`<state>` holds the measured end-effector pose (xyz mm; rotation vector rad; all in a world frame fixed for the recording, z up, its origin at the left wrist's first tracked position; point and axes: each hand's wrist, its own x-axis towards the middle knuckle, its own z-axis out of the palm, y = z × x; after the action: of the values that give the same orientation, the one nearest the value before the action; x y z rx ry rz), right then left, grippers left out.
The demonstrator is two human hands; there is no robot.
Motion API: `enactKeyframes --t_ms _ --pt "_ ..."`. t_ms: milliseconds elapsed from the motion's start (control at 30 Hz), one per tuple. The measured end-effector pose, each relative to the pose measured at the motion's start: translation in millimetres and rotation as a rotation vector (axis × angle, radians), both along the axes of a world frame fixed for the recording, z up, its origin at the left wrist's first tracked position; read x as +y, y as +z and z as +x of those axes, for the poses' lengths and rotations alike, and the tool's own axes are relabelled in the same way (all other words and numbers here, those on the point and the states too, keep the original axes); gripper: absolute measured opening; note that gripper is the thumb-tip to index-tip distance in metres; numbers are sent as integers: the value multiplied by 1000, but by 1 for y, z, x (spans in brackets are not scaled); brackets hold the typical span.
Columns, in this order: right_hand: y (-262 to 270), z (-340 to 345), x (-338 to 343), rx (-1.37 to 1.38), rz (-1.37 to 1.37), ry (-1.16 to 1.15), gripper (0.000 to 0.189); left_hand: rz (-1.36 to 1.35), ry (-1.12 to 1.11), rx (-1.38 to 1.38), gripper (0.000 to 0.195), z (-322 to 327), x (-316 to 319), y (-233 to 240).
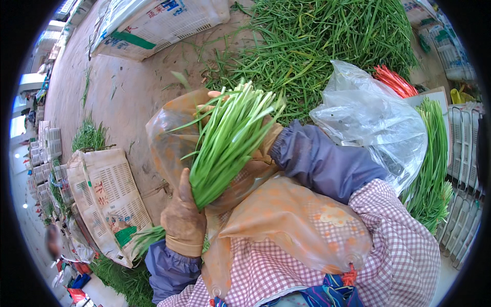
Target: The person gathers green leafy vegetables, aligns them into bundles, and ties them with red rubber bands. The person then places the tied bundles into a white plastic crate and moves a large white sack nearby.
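A thick bunch of garlic chives (230,149) slants across my lap, its pale cut ends towards the top. My left hand (184,218), in a soiled tan glove, grips the lower leafy part, and leaf tips (149,238) stick out past the wrist. My right hand (268,136) is mostly hidden behind the bunch near the pale ends. Fingertips show at the bunch's left side, so this hand is wrapped around it from behind. Beneath lies a translucent plastic apron (291,215) with an orange pattern, over a checked garment (399,230).
A large heap of loose chives (326,38) lies ahead. To the right are a clear plastic bag (372,115), red ties (395,81) and laid-out chives (431,153). White plastic crates stand ahead left (165,30), at left (111,203) and at far right (464,146).
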<state>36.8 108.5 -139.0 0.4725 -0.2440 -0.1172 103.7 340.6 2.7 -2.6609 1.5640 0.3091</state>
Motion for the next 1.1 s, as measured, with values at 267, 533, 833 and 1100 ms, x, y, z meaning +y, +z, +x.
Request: enactKeyframes --t_ms 267,533,833,1100 --pt "2 -18 -13 148 -414 16 89 103 -88 102 81 -20 21 -23" --pt "9 -24 -22 -12 -476 -21 84 -82 -51 651 100 45 -26 53" --pt "21 -44 -31 0 -536 65 87 -89 92 1580 120 -16 -81 -42" --pt "106 -111 -122 1139 -1861 -600 49 -71 482 1766 79 -17 -88 -36"
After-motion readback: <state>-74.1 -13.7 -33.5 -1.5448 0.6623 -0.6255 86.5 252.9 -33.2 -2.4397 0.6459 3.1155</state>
